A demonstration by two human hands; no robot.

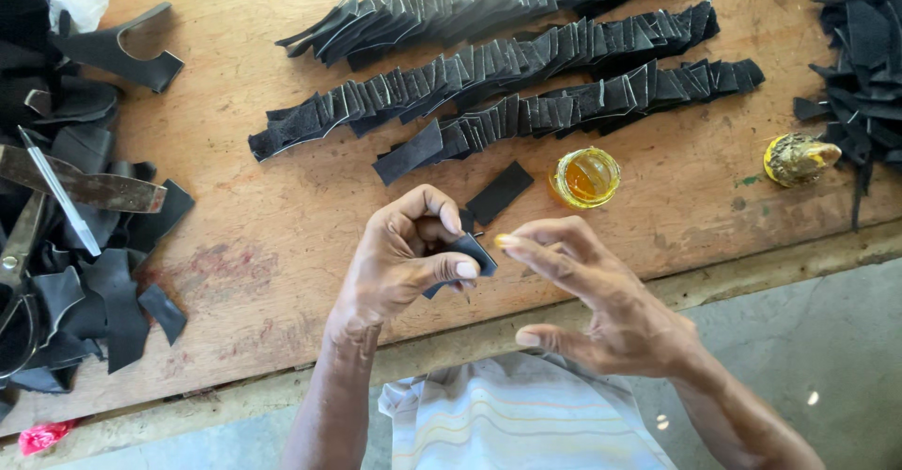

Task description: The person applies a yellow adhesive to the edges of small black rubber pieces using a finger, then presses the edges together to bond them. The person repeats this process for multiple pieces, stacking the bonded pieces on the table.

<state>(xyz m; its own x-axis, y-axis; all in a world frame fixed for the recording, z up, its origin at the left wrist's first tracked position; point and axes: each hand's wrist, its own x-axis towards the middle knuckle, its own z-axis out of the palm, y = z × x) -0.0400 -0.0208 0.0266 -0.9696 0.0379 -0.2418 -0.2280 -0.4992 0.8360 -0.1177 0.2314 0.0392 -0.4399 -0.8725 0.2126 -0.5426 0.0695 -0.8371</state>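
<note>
While a small black strip of leather-like material (pixel 470 256) is pinched between the thumb and curled forefinger of the left hand (pixel 404 254), it is kept raised just above the near edge of the worn wooden worktop (pixel 272 235), probably so that its face can be reached from the side. The right hand (pixel 601 301) is held open, with nothing gripped; its forefinger is stretched out so that the yellowish tip (pixel 505 241) meets the end of the strip, a coating that may have been taken from the pot.

A small round open pot of amber glue (pixel 585 177) is set just beyond the held strip and slightly to its right, within easy reach of the forefinger. The pot's yellow crusted lid (pixel 797 158) is laid farther right. One loose black rectangular piece (pixel 500 192) lies flat just beyond the strip. Three long overlapping rows of cut black pieces (pixel 507 66) are fanned out beyond the pot, apparently so that each edge is exposed. Far to the left of the strip, a heap of black offcuts (pixel 66 273) is piled with scissors (pixel 19 273) and a metal-bladed tool (pixel 61 193).
</note>
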